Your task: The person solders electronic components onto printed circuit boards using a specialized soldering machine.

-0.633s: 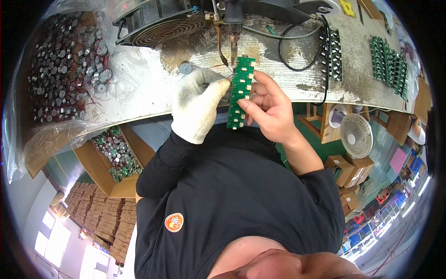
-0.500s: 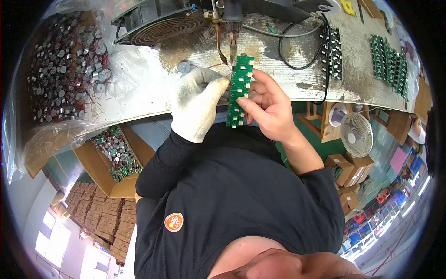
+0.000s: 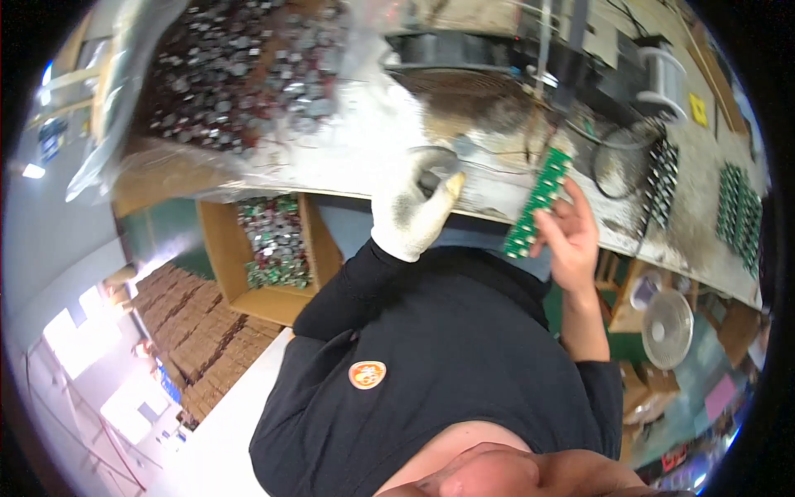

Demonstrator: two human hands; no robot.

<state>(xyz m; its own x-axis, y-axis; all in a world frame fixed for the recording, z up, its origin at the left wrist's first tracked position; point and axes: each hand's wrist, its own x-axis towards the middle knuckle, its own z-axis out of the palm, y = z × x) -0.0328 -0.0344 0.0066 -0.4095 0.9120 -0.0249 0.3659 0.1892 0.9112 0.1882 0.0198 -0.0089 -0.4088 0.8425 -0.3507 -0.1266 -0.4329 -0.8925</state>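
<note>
My right hand (image 3: 570, 240), bare, is closed on a long green circuit board (image 3: 538, 201) with a row of small white connectors, pinching its lower half between thumb and fingers. The board is tilted, its upper end close to the soldering fixture (image 3: 567, 79). To the left, my left hand (image 3: 414, 203) wears a white glove with grey-stained fingers. Its thumb and curled fingers stand apart, and nothing shows between them. Just past its fingertips, a small round motor (image 3: 465, 147) lies on the worn bench, blurred, with thin wires running right.
Many small wired motors (image 3: 248, 79) lie on plastic at the far left. A black fan (image 3: 451, 54) stands at the back. Further circuit boards (image 3: 739, 217) lie at right, near a solder spool (image 3: 662, 79). Below the bench edge is a cardboard box (image 3: 219, 257) of parts.
The view has swung left. My gloved left hand has come away from the board and moved left toward the small motor. My right hand still holds the board, now more tilted.
</note>
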